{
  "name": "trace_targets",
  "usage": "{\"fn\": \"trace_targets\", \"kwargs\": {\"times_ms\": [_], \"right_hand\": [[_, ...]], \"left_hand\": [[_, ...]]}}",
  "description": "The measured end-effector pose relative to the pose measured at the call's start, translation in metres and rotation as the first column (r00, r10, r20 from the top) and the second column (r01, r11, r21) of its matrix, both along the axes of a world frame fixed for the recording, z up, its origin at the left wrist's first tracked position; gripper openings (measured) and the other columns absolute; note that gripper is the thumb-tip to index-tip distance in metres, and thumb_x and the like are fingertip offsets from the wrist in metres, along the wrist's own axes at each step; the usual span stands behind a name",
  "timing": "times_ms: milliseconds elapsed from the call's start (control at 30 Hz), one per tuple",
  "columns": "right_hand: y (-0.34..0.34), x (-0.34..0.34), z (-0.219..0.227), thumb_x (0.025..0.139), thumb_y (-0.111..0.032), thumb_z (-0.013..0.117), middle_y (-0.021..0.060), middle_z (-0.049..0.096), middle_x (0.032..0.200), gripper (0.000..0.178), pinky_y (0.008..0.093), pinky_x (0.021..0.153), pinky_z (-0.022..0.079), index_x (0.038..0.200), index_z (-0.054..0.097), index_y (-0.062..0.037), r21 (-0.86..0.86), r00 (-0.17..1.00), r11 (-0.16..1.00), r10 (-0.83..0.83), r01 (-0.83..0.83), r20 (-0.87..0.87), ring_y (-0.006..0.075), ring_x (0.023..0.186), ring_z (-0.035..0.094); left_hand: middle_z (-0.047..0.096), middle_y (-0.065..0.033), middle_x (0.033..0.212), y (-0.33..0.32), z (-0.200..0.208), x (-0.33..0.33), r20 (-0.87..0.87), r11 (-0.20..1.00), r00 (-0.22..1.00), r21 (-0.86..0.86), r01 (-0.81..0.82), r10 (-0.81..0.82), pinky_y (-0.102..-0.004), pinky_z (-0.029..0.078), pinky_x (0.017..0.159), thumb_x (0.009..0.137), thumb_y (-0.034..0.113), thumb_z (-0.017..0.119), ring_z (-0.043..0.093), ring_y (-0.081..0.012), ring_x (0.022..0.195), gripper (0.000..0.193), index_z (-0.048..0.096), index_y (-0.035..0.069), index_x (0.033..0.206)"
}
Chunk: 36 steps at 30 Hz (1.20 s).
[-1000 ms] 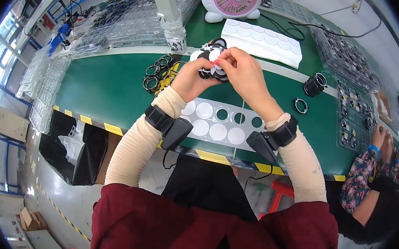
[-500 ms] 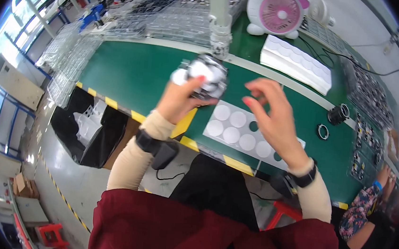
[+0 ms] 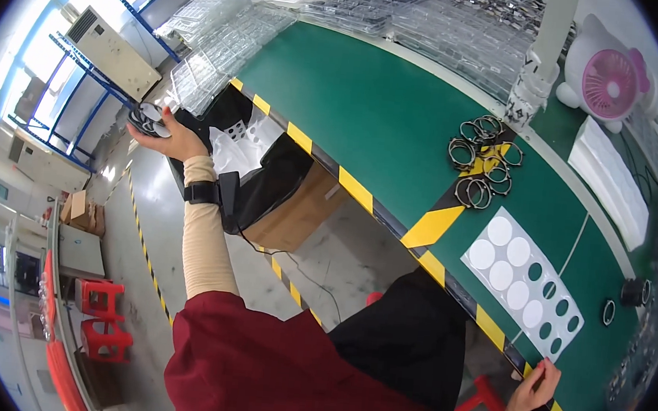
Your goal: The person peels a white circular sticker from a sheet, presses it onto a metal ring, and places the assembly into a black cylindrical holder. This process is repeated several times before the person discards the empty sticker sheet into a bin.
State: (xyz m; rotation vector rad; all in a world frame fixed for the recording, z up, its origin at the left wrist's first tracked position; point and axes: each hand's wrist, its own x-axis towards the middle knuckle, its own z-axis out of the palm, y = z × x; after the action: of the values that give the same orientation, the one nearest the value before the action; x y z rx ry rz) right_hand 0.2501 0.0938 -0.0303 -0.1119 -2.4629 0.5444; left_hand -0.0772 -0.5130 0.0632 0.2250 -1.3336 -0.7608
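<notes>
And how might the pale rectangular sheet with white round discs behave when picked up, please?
The sheet is probably light, since it looks thin and has several round holes; it may bend easily around those openings.

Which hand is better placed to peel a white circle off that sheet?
Likely the right hand: it's close to the sheet. The left hand is far away, holding dark round parts.

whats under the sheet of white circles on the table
Green tabletop shows through six round holes in the sheet. Whatever lies beneath its white circles and remaining backing is covered and cannot be seen.
</notes>
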Motion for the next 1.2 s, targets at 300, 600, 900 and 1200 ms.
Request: {"fn": "trace_targets", "kwargs": {"times_ms": [300,600,900,1200], "right_hand": [[-0.008,-0.018,0.002,0.083,0.006,0.050,0.0186,0.056,0.083,0.009,0.0376,0.065,0.043,0.091,0.055,0.0059,0.112,0.994,0.990,-0.073,0.082,-0.079,0.0334,0.072,0.052],[-0.049,-0.017,0.025,0.085,-0.010,0.058,0.0165,0.061,0.080,0.012,0.0353,0.065,0.048,0.085,0.062,0.0015,0.237,0.969,0.941,-0.244,0.242,-0.021,0.0300,0.069,0.057],[-0.042,-0.025,0.025,0.086,-0.011,0.058,0.0165,0.061,0.080,0.014,0.0357,0.066,0.047,0.084,0.062,0.0023,0.202,0.981,0.960,-0.189,0.193,-0.039,0.0296,0.069,0.057],[-0.052,-0.020,0.031,0.086,-0.012,0.057,0.0161,0.061,0.080,0.015,0.0346,0.066,0.048,0.085,0.063,0.0017,0.218,0.983,0.959,-0.172,0.184,-0.072,0.0289,0.069,0.058]], "left_hand": [[0.036,-0.0170,0.130,-0.070,-0.148,-0.009,0.977,0.874,0.198,0.028,-0.485,0.078,-0.0396,0.039,0.093,0.065,0.014,0.074,0.038,-0.0352,0.119,0.079,0.033,0.020,0.132],[0.054,-0.0225,0.104,-0.104,-0.174,-0.016,0.893,0.882,0.407,0.028,-0.471,0.190,-0.0409,0.043,0.085,0.075,0.022,0.054,0.052,-0.0361,0.099,0.021,0.069,0.008,0.084],[0.042,-0.0256,0.123,-0.144,-0.201,-0.007,0.996,0.851,-0.015,0.070,-0.521,-0.091,-0.0422,0.040,0.093,0.078,0.026,0.053,0.046,-0.0397,0.113,0.037,0.059,0.007,0.110],[0.039,-0.0281,0.124,-0.117,-0.177,-0.011,0.838,0.880,0.545,0.233,-0.413,0.034,-0.0416,0.038,0.095,0.070,0.004,0.060,0.042,-0.0431,0.115,0.063,0.034,0.006,0.127]]}}
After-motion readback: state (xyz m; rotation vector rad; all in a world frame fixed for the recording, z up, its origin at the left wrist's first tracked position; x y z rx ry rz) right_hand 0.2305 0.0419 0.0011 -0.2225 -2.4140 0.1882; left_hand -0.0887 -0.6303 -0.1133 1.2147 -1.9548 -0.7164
